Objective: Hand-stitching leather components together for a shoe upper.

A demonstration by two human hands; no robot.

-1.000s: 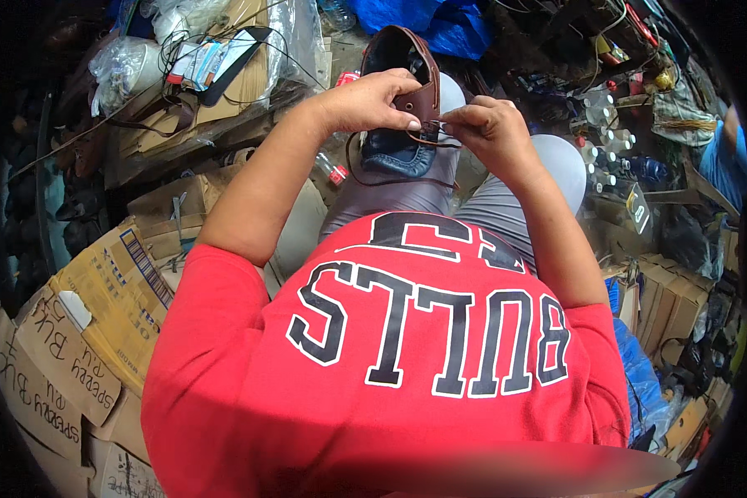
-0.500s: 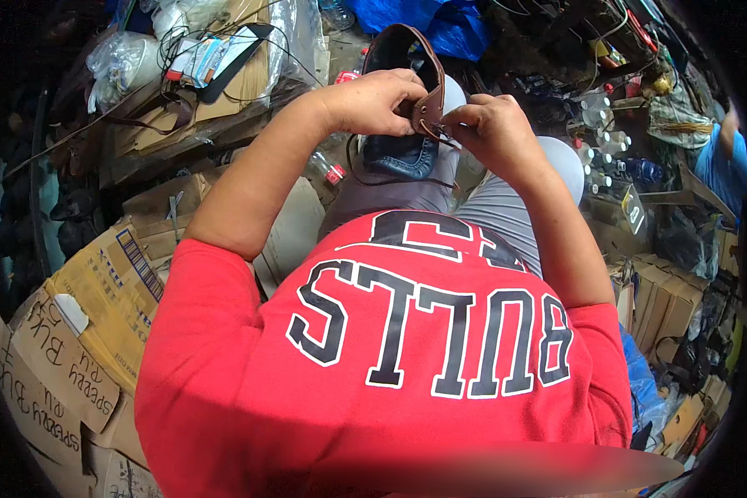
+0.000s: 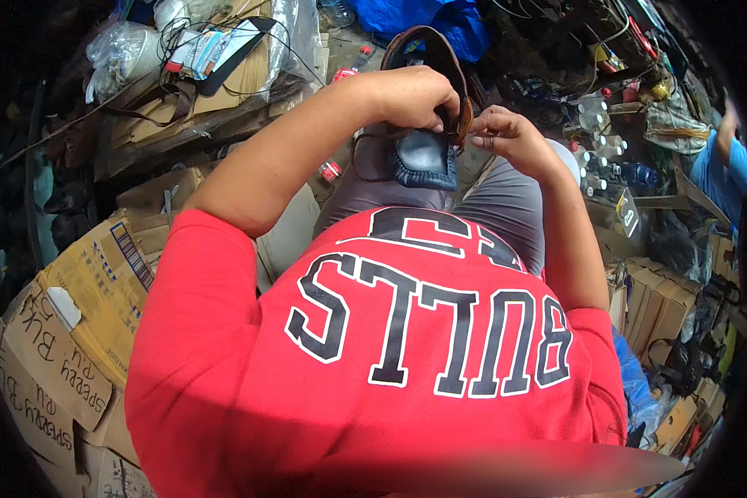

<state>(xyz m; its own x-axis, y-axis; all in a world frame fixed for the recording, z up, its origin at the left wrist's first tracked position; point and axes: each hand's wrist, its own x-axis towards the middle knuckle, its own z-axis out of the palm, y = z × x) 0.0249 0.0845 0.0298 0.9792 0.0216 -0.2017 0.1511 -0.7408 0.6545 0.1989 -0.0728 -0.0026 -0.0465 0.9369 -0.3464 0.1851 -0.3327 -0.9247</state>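
Note:
A moccasin-style shoe [image 3: 424, 164] with a dark blue toe and brown collar rests above my lap, its toe toward me. My left hand [image 3: 419, 95] is closed on the shoe's side, fingers reaching into the opening and partly hidden. At the brown right edge of the collar, my right hand [image 3: 506, 137] pinches with thumb and forefinger. What lies between those fingertips is too small to make out. A dark lace [image 3: 356, 158] loops out left of the toe.
Flattened cardboard [image 3: 100, 299] lies at my left. Plastic bottles [image 3: 598, 141] stand at the right, near cardboard boxes [image 3: 660, 295]. A blue tarp [image 3: 427, 21] lies beyond the shoe. Another person's blue-clothed part [image 3: 720, 162] shows at the right rim.
My left hand has shifted right and over the shoe, which has turned, its right side now less visible. My right hand has moved slightly right, its fingers more extended.

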